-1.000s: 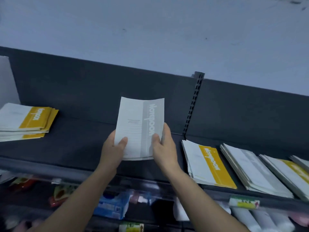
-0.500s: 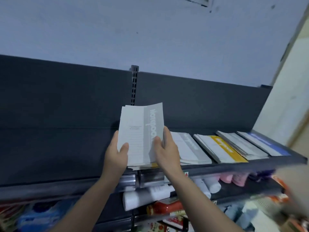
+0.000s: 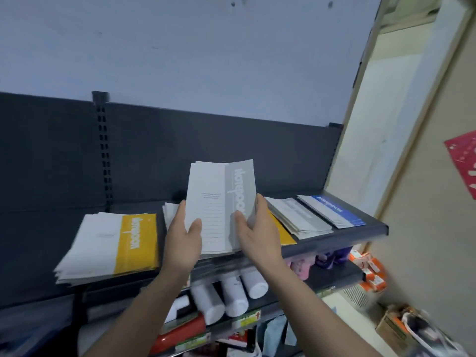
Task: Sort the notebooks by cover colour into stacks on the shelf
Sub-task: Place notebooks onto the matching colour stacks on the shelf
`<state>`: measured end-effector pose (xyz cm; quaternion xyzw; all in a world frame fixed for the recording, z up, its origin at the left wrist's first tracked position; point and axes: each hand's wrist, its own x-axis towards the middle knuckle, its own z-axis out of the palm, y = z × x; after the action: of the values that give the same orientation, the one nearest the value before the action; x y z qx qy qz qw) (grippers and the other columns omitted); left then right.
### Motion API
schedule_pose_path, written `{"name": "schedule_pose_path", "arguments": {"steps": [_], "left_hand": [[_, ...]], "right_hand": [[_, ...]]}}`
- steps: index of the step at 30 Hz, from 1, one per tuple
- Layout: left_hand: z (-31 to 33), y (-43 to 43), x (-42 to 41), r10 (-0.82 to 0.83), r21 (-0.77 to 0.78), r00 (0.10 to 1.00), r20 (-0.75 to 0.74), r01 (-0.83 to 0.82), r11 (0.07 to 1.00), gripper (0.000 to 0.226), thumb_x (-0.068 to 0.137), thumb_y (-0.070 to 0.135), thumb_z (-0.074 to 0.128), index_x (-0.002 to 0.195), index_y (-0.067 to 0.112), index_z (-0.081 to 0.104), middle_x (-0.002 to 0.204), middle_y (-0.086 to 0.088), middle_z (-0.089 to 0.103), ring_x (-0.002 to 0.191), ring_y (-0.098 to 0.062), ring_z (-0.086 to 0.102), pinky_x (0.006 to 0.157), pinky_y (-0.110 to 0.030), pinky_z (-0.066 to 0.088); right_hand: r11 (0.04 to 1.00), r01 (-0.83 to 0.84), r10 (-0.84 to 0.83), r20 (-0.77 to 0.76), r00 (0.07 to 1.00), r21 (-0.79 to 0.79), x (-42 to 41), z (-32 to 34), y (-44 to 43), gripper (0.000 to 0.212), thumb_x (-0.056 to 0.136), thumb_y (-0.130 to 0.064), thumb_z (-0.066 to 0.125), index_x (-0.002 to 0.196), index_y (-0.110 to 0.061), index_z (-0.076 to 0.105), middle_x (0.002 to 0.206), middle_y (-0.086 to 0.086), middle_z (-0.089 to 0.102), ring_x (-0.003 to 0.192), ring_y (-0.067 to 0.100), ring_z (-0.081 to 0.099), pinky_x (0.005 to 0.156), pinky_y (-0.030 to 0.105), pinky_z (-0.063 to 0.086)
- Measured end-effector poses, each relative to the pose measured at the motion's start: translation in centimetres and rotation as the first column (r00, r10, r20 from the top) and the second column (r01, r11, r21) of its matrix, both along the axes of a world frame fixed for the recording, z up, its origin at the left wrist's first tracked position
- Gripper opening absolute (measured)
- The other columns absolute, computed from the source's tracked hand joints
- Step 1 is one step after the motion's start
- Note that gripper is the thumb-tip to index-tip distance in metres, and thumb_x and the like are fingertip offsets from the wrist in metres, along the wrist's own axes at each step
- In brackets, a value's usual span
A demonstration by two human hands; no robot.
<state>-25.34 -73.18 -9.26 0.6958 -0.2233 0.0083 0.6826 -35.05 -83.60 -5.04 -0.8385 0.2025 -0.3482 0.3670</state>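
I hold a small bundle of grey-striped notebooks point(image 3: 219, 202) upright above the dark shelf point(image 3: 342, 234). My left hand point(image 3: 183, 238) grips its lower left edge, thumb on the cover. My right hand point(image 3: 257, 233) grips the lower right edge. On the shelf lie a yellow-striped stack point(image 3: 116, 243) at the left, another yellow-striped stack point(image 3: 279, 234) mostly hidden behind my hands, a grey stack point(image 3: 296, 217) and a blue-striped stack point(image 3: 332, 210) at the right end.
A slotted upright point(image 3: 103, 150) divides the dark back panel. Below the top shelf sit white bottles point(image 3: 231, 297), pink items and orange boxes point(image 3: 371, 271). A beige wall with a red sign point(image 3: 463, 161) closes the right side.
The view has swung to the right along the shelf; the right-hand stacks and shelf end have come into view. Both hands keep the same hold on the grey notebooks.
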Motion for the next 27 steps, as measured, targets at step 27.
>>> {"name": "schedule_pose_path", "arguments": {"steps": [27], "left_hand": [[-0.8,-28.0,1.4,-0.197,0.742,0.975,0.102,0.057,0.668,0.058,0.097,0.035,0.043,0.143,0.004,0.029,0.11,-0.005,0.063,0.097,-0.021,0.061,0.08,-0.035,0.053]], "right_hand": [[0.977,0.191,-0.213,-0.416,0.884,-0.094,1.7,-3.3,-31.0,0.031,0.093,-0.031,0.054,0.118,-0.013,0.057,0.118,0.005,0.063,0.104,0.026,0.058,0.089,0.038,0.048]]}}
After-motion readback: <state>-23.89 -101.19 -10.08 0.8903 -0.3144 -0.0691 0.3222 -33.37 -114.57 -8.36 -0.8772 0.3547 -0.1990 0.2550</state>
